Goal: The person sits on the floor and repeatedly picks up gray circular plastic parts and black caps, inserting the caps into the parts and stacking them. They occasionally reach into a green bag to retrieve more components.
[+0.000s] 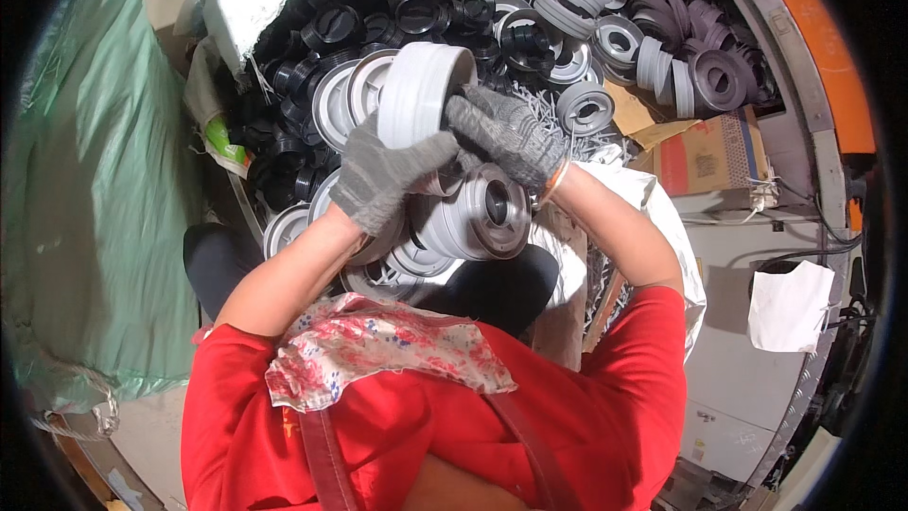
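A wide, light grey plastic ring [413, 95] is held up on its side in front of me, over a pile of similar parts. My left hand [386, 175], in a grey knit glove, grips its lower left part with the thumb laid across below it. My right hand [511, 132], gloved the same way, has its fingers closed at the ring's open right end; the fingertips are partly hidden there. Just under my hands lies a grey round plastic part [499, 213] with a hole in its face. More light grey round parts [331, 104] lie left of the ring.
A white sack [236, 0] spills black round plastic parts [336, 26] ahead. Grey round parts [619, 38] fill the far right beside thin grey scraps [539, 109]. A cardboard box [709, 156] stands at right, below an orange frame [823, 47]. Green sheeting [104, 180] covers the left.
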A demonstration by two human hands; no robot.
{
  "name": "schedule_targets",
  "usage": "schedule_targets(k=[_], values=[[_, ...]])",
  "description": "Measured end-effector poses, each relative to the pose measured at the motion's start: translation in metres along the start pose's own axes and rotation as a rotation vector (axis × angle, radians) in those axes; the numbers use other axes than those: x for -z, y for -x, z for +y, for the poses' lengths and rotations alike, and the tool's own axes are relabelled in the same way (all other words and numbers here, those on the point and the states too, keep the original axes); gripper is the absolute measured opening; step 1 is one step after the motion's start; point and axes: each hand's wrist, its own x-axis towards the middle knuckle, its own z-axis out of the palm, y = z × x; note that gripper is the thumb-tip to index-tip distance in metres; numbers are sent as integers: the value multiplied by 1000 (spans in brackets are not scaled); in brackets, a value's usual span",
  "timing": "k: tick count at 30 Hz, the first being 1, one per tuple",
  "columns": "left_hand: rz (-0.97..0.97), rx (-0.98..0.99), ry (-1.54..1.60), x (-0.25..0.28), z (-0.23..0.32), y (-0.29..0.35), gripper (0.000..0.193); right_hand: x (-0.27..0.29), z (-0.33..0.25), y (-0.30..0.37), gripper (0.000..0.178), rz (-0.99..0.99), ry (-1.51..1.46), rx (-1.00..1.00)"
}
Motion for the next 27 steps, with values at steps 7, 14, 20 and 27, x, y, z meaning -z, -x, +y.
schedule_targets(k=[7, 14, 20, 27], values=[[50, -28, -25, -10, -5, -5, 36, 19, 61, -13, 81, 241, 879, 692], [44, 160, 98, 7, 4, -23, 30, 22, 41, -13, 71, 179, 960, 767], [-18, 80, 167, 0, -1, -13, 42, 20, 17, -7, 73, 118, 911, 491], [-3, -43, 241, -14, -2, -2, 50, 21, 7, -2, 67, -57, -14, -225]])
